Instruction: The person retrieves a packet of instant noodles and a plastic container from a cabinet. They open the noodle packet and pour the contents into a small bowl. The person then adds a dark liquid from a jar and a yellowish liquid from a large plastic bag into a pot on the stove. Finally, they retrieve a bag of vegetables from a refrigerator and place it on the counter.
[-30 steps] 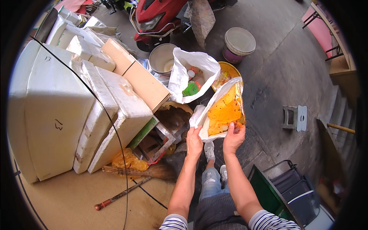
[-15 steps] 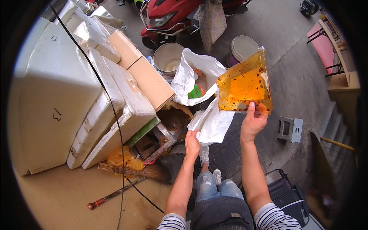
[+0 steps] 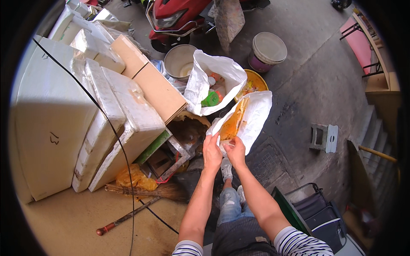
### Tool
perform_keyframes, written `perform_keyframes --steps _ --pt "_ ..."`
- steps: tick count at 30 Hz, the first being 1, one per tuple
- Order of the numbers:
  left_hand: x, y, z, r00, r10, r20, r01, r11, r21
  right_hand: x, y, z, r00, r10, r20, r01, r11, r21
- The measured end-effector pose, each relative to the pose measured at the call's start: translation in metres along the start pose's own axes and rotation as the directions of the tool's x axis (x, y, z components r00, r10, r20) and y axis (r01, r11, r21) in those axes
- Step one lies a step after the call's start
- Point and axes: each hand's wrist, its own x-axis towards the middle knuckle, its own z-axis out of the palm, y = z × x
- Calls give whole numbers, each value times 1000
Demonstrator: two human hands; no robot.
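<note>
A white woven sack (image 3: 259, 113) lies open-mouthed in front of me, and my left hand (image 3: 212, 152) grips its near left edge. Inside the sack's mouth is an oily orange see-through plastic pack (image 3: 234, 121) with dark flecks; I cannot tell if it is a bag or a tub. My right hand (image 3: 236, 152) closes on the pack's near end, close beside the left hand. Just beyond, another white sack (image 3: 196, 87) stands open, with a green plastic item (image 3: 210, 99) and other rubbish showing in it.
A yellow bucket (image 3: 261, 82) holding scraps stands behind the sacks, near a lidded white bucket (image 3: 270, 48) and a grey bucket (image 3: 181, 57). Foam boxes (image 3: 55, 123) and cardboard (image 3: 149, 77) pile up at left. A step stool (image 3: 324, 137) is at right, a red scooter (image 3: 175, 15) ahead.
My right hand has brought the orange pack left and down into the near sack's mouth. The left hand stays on the sack, whose opening has spread wider.
</note>
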Motion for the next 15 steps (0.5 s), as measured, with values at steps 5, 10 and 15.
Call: perform_keyframes --steps 5,10,15 --pt "1 -26 -19 999 17 27 -19 997 75 5 22 -35 1000 8 15 -4 969 -246" --pt "10 -22 -27 994 104 42 -109 984 139 68 132 -42 863 423 -276 -441 898 -2" --pt "-2 -47 -50 999 22 22 -28 953 303 50 47 -64 947 291 134 -320 870 376"
